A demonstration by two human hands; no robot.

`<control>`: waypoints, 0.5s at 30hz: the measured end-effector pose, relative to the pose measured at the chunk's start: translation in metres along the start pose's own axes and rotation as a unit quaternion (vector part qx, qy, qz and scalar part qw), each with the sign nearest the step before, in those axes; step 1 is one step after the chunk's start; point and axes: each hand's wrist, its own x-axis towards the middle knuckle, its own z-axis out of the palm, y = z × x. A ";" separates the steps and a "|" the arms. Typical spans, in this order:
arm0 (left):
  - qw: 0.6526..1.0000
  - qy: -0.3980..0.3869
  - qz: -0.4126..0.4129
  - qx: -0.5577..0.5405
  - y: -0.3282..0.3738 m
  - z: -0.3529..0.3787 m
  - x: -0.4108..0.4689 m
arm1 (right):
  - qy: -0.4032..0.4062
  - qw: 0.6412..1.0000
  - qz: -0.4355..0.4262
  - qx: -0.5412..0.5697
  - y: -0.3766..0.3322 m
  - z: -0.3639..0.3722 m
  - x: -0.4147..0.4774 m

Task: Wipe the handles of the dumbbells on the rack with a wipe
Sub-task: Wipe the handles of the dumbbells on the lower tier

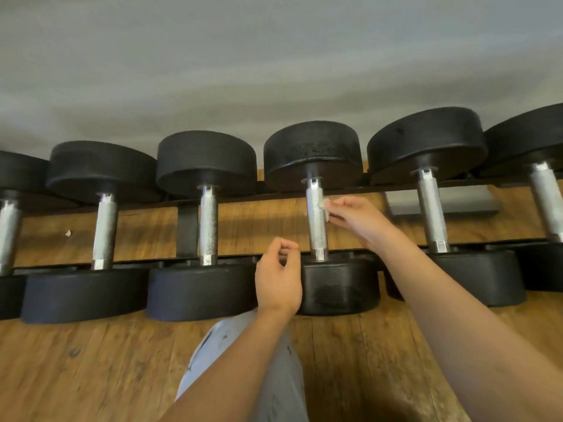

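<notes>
**Wipe [324,208] against one dumbbell handle [316,231]**

Wipe and handle meet near the upper part of the knurled steel bar, on the bar's right side. I pinch the small, pale, crumpled wipe between the thumb and fingertips of my right hand [356,220], and it touches the metal just below the far black head [312,153] of that dumbbell. My right forearm reaches in from the lower right.

My left hand [278,281] hangs in the air near the lower end of the same handle, just left of the near head [339,284]. Its fingers are curled into a loose fist with the thumb against the forefinger, and nothing shows in it. It touches neither the bar nor the weight.

The dumbbell lies across the black rack [186,229] in a row with others, handles running away from me. The neighbour to the left [208,223] and the neighbour to the right [431,208] sit just beside it, untouched by my hands.

Under the rack is a wooden floor [91,360], with a small white scrap [68,233] lying on it well to the left. My grey trouser leg [240,336] shows beneath my left arm. Behind the weights is a plain grey wall [274,56].
</notes>
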 end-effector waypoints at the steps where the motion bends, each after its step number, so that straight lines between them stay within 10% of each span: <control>1: 1.000 0.000 -0.003 0.004 0.000 0.000 0.001 | -0.005 1.000 0.017 0.002 0.000 0.002 0.002; 7: 1.000 0.001 -0.006 0.010 -0.001 0.000 0.001 | -0.070 0.977 0.120 0.159 0.001 0.011 -0.001; 15: 1.000 0.002 0.002 0.000 -0.008 0.001 0.004 | -0.047 0.992 0.098 0.059 -0.007 0.006 -0.007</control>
